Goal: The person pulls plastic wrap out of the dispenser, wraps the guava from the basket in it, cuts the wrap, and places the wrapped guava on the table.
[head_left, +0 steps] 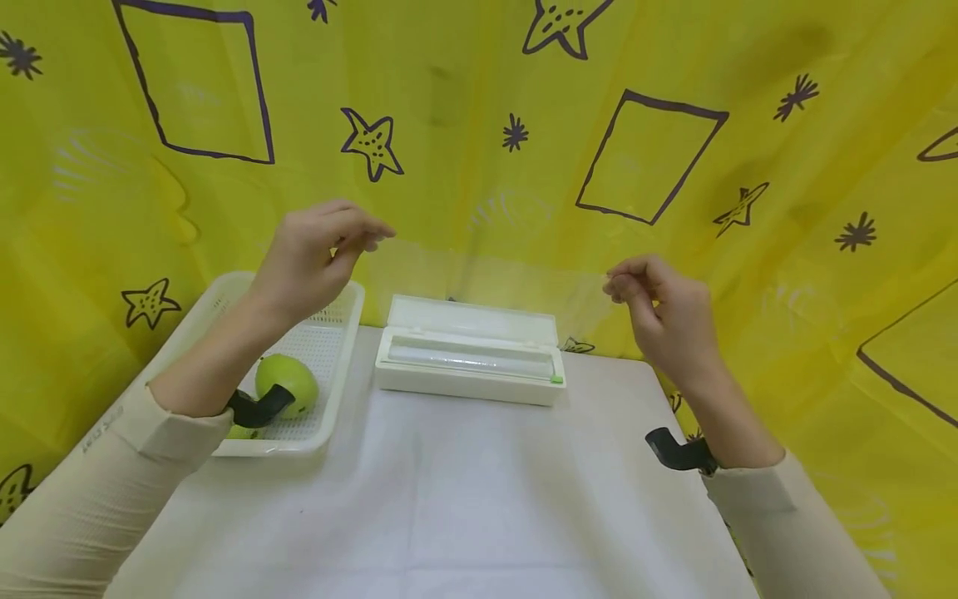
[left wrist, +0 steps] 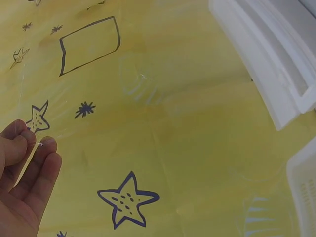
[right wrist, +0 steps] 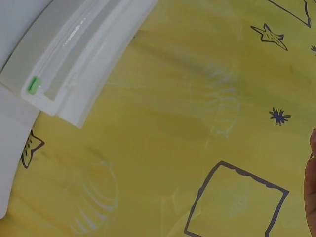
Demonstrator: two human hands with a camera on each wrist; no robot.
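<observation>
A clear sheet of cling film (head_left: 516,279) stretches in the air between both hands, behind and above the dispenser. My left hand (head_left: 314,254) pinches its left end between thumb and fingertips; the left wrist view shows the film's edge at the fingers (left wrist: 47,168). At the other end my right hand (head_left: 674,324) pinches the film with thumb and forefinger. Only a sliver of its fingers (right wrist: 310,185) shows in the right wrist view. Below the film stands a white cling film dispenser (head_left: 464,388), lid (head_left: 471,317) raised, with a film roll (head_left: 467,359) inside and a green slider (head_left: 556,379).
At the left, a white plastic basket (head_left: 346,358) holds a round green fruit (head_left: 288,384) and another one partly hidden by the left wrist. A white cloth (head_left: 464,499) covers the table. Behind hangs a yellow curtain (head_left: 449,75) with drawn stars and squares.
</observation>
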